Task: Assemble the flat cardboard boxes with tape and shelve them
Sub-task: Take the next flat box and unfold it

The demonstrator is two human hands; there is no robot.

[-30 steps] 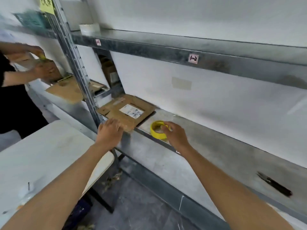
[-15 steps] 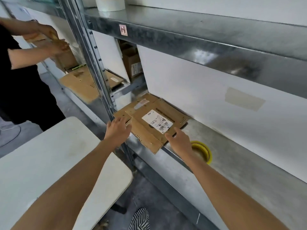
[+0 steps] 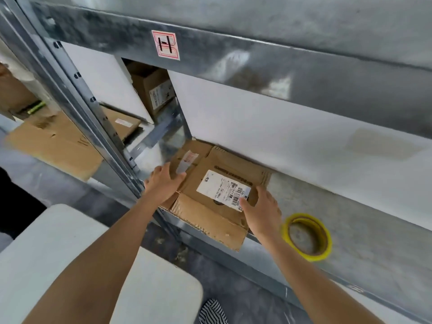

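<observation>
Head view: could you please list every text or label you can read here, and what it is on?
"H": red-bordered sticker on the upper shelf beam.
White shipping label on the top flat cardboard box: print and barcode too blurred.
Small label on the flat box beneath: unreadable.
Label on the rear box: unreadable.

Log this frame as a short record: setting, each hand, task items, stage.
setting: metal shelf; white table in front of it
left hand: lies on the left side of the flat cardboard boxes
right hand: on the top box's right edge, thumb on its label; grip unclear
tape: yellow tape roll lying on the shelf, right of the boxes, untouched
stage: boxes flat, not yet assembled
</observation>
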